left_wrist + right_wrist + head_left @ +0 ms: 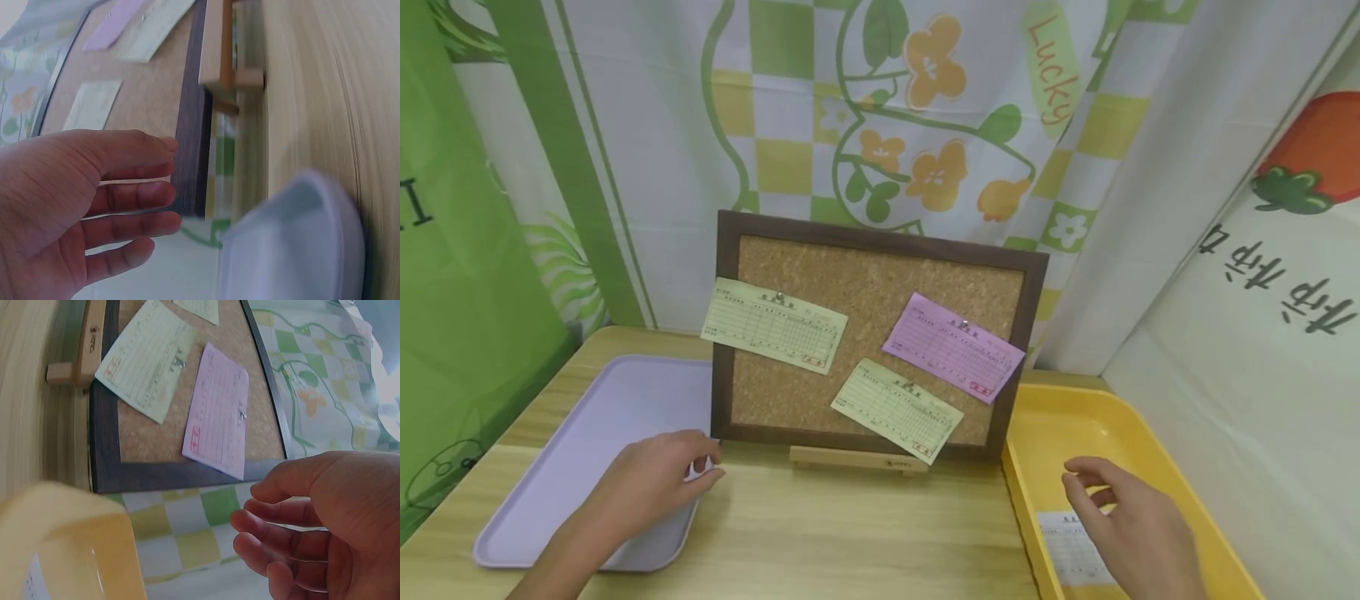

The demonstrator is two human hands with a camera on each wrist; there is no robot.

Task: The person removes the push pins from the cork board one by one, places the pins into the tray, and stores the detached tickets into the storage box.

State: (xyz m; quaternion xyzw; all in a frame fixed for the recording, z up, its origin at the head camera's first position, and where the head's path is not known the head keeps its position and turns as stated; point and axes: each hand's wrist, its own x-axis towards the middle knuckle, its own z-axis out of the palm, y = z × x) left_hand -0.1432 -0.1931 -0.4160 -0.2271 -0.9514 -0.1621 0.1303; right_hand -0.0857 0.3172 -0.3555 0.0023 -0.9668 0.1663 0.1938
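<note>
A cork board [865, 283] in a dark wooden frame leans on a small wooden stand [857, 458]. Three printed slips are pinned to it: a green slip [775, 325] at the left, a second green slip [897, 408] at lower middle, and a pink slip [953, 346] at the right. Over the lavender tray [647, 392] hovers my left hand [651, 475], fingers loosely bent and holding nothing. My right hand [1138, 525] hangs above the yellow tray [1075, 417], relaxed, with nothing in it. Beneath it lies a white slip [1071, 550], partly hidden.
Both trays and the stand rest on a wood-grain table [850, 533]. Behind the board hangs a patterned curtain [647, 167]. A white printed cloth [1240, 350] borders the right side; a dark cable [445, 479] shows at the far left.
</note>
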